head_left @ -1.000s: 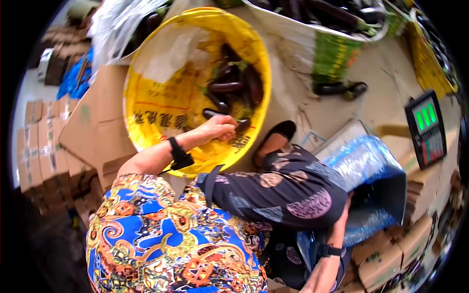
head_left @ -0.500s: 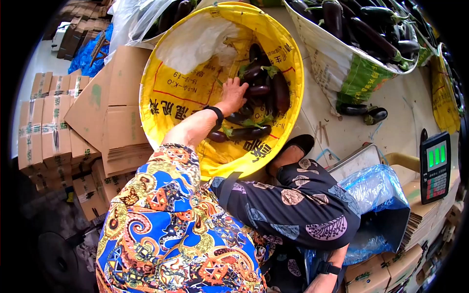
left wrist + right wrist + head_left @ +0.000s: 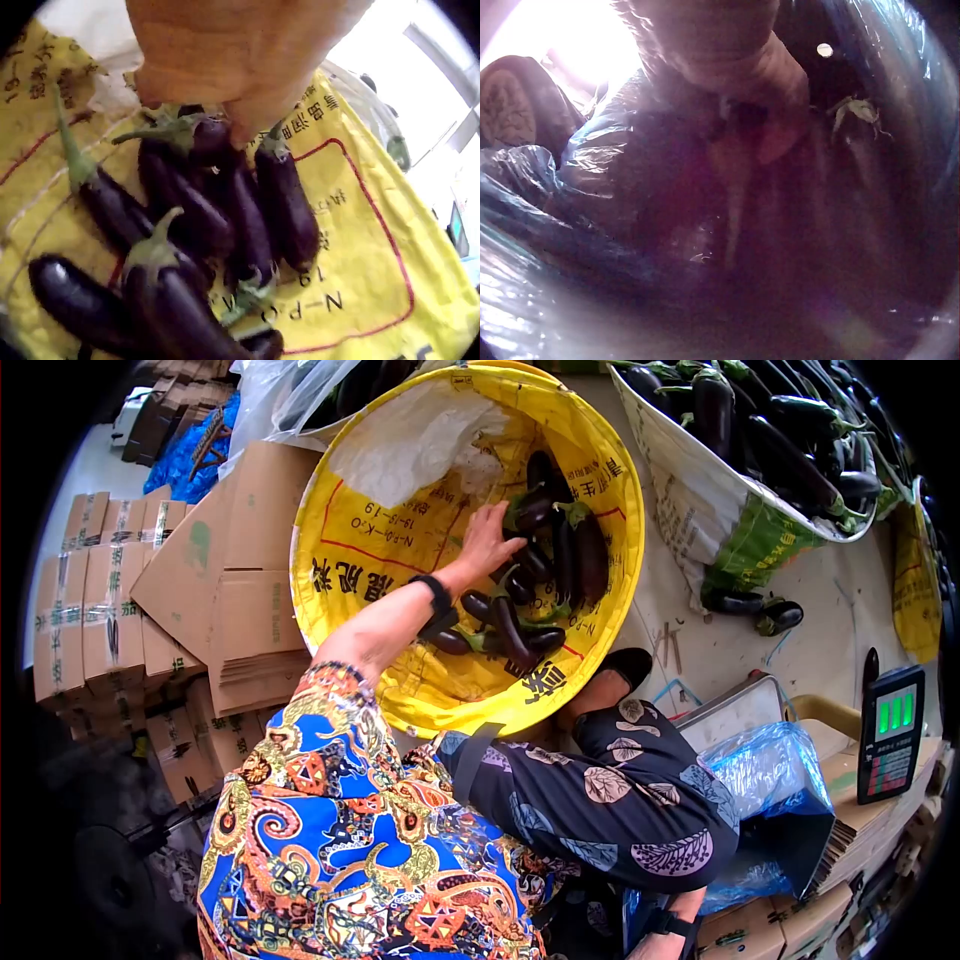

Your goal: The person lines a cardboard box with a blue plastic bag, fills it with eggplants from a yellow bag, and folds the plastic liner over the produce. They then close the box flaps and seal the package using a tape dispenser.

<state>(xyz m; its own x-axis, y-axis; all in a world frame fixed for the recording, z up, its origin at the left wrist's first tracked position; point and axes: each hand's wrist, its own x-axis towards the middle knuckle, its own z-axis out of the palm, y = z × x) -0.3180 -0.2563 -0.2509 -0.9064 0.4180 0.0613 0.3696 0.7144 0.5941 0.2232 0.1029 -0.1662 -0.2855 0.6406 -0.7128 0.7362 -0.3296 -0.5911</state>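
My left hand [image 3: 488, 540] reaches into a round yellow basket [image 3: 350, 630] lined with printed sheeting. Its fingers and thumb are spread at a dark purple eggplant [image 3: 210, 139]. More eggplants [image 3: 590, 555] lie around it, several of them in a group [image 3: 510, 630] nearer my body. In the left wrist view, the hand covers the top of the pile, and its fingertips are partly hidden. My right hand [image 3: 727, 52] is down inside a blue plastic bag [image 3: 592, 161], mostly hidden by my leg in the head view. Its fingers curl round a dark eggplant with a pale stem [image 3: 735, 195].
A white-and-green sack [image 3: 700, 490] full of eggplants stands at the upper right, with two eggplants [image 3: 755, 610] on the floor beside it. A digital scale display [image 3: 890, 730] stands at the right. Flattened cardboard boxes [image 3: 250, 590] are stacked at the left.
My left hand has moved from the near side of the basket to the pile farther in. Eggplants now lie grouped at the near side. The right arm stays low beside my leg.
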